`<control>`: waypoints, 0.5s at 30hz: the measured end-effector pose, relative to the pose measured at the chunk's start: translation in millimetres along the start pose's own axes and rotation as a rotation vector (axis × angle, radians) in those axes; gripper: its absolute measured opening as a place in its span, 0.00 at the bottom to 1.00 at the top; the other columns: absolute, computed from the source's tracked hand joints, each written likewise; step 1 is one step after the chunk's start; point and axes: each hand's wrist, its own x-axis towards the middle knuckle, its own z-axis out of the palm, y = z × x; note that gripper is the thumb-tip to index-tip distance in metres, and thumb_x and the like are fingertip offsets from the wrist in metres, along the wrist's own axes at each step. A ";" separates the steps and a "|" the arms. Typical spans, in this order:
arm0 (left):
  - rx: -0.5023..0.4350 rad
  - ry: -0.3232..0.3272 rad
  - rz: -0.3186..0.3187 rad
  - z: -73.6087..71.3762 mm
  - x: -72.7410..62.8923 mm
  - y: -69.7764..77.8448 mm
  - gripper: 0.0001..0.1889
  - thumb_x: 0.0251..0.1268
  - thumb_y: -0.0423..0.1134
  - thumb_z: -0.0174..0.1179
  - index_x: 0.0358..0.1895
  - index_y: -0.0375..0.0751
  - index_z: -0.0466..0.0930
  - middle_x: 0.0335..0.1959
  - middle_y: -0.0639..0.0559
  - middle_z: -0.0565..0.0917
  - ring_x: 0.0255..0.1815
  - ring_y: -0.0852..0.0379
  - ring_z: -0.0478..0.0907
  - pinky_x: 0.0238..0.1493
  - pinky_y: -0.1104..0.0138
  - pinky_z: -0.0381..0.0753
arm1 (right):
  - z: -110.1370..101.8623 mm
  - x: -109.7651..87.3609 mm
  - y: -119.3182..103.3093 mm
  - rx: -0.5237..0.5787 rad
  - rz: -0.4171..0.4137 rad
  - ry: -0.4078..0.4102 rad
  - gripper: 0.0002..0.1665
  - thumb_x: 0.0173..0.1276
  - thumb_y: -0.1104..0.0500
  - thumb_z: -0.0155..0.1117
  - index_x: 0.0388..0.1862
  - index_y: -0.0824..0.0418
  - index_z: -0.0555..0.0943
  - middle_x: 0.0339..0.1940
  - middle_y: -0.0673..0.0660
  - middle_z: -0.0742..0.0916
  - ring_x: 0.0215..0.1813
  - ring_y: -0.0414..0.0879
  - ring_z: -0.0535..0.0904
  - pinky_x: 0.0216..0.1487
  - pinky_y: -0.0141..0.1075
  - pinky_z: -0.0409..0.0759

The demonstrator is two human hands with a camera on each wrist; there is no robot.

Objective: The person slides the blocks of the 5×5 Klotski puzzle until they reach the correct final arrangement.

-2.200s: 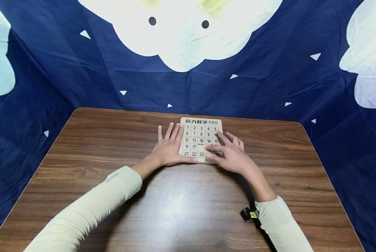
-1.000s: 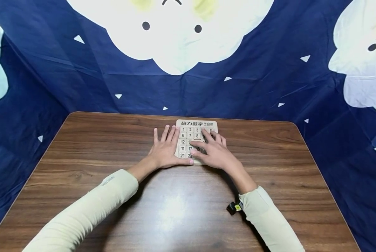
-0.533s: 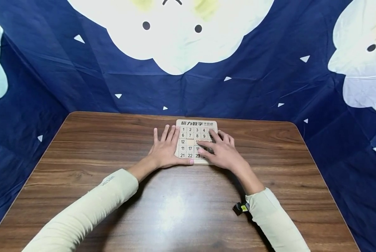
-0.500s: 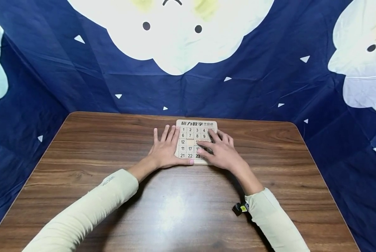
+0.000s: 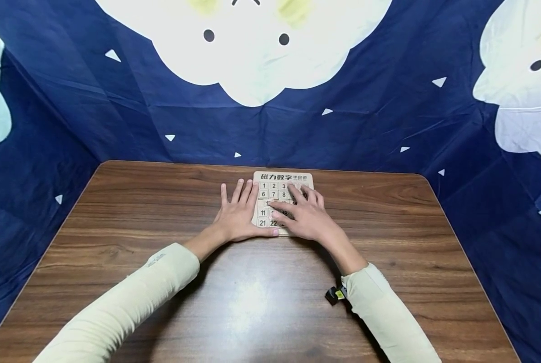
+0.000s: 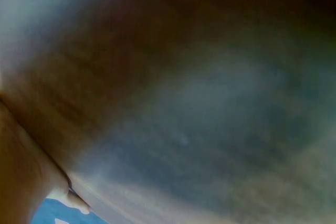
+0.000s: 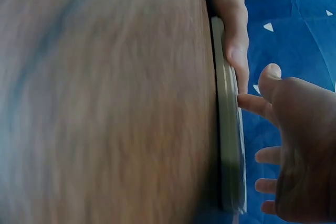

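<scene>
A wooden number sliding puzzle [image 5: 279,194] lies at the far middle of the table, its top strip printed with dark characters. My left hand [image 5: 237,219] rests spread along its left side, the thumb [image 5: 265,232] lying on the lower edge. Over the right part hovers my right hand [image 5: 313,219], its index fingertip touching a number tile [image 5: 267,203] in the third row; that tile stands partly across the row's left end. Several tiles at the right are hidden under the fingers. The right wrist view shows the board's edge [image 7: 229,124] side-on, one finger reaching its face.
The brown wood-grain table [image 5: 247,302] stretches towards me. Behind it hangs a dark blue cloth [image 5: 197,121] with white cloud shapes. A small black device [image 5: 336,295] is strapped at the right sleeve. The left wrist view is mostly blurred tabletop.
My right hand moves left over the puzzle since half a second ago. The tile at the third row's left end has shifted right, towards the earlier gap. My left hand stays put.
</scene>
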 end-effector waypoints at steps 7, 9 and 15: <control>-0.015 0.004 0.001 -1.1 -0.3 -1.6 0.83 0.53 0.96 0.54 0.95 0.41 0.28 0.97 0.38 0.36 0.98 0.36 0.29 0.89 0.28 0.15 | -2.3 -7.6 6.9 -0.010 -0.007 0.044 0.30 0.90 0.31 0.52 0.82 0.33 0.81 0.96 0.66 0.62 0.93 0.76 0.54 0.88 0.75 0.52; -0.016 0.003 0.009 -0.5 -0.2 -2.3 0.83 0.53 0.96 0.54 0.95 0.40 0.28 0.97 0.38 0.35 0.98 0.36 0.29 0.89 0.28 0.15 | 0.2 -8.9 3.4 0.003 -0.028 0.037 0.31 0.90 0.31 0.51 0.83 0.33 0.79 0.96 0.65 0.60 0.93 0.75 0.53 0.89 0.75 0.51; -0.017 0.011 0.026 0.9 0.3 -5.1 0.80 0.56 0.93 0.56 0.95 0.39 0.31 0.97 0.36 0.39 0.98 0.34 0.31 0.89 0.26 0.18 | 5.5 -9.9 -13.1 0.019 -0.073 -0.008 0.31 0.90 0.29 0.47 0.83 0.30 0.79 0.98 0.62 0.58 0.95 0.74 0.49 0.91 0.74 0.48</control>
